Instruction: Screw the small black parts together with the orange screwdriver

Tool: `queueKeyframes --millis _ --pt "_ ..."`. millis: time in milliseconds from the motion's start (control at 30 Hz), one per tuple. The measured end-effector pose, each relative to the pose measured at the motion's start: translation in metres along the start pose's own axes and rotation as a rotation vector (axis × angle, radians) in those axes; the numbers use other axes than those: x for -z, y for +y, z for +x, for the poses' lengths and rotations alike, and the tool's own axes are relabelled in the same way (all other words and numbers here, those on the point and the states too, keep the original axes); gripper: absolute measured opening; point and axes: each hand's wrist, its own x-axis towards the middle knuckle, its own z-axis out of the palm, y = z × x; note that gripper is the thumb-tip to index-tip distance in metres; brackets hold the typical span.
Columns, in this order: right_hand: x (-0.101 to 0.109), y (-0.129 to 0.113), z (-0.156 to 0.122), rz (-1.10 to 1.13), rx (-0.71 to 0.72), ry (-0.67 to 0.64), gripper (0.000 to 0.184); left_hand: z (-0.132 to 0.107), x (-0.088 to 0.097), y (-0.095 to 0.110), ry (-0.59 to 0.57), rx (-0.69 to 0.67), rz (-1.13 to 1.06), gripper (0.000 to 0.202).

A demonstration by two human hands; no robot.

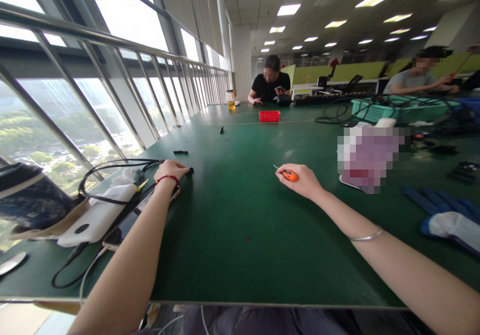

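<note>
My right hand (304, 179) is closed around a small screwdriver (290, 175) with an orange handle; its thin metal shaft points to the far left, just above the green table. My left hand (171, 169), with a red cord on the wrist, pinches a small black part (191, 170) at its fingertips. What kind of part it is cannot be made out. Beyond the left hand lies a short black strip-like piece (180, 152). Farther off stands another small black piece (221, 130).
A white power bank-like case (98, 215), black cables (108, 164) and a dark patterned cup (35, 197) crowd the left edge. A red basket (269, 116) sits ahead. Rightward are a green basket (408, 110) and blue-white gloves (448, 220). Two people sit across the table.
</note>
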Motion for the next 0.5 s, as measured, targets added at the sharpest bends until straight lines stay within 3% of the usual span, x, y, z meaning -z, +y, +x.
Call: queueKeyframes --millis 133,300,500 --pt "0.001 -0.001 0.000 -0.004 -0.003 -0.002 0.012 -0.002 0.003 0.001 -0.001 -0.003 0.003 0.032" --pt "0.004 -0.006 -0.001 -0.009 -0.028 0.039 0.013 -0.005 0.006 0.002 0.088 -0.014 0.007 0.038" --pt "0.009 -0.015 0.000 0.027 -0.072 0.123 0.023 -0.005 0.004 0.003 -0.018 -0.016 0.064 0.030"
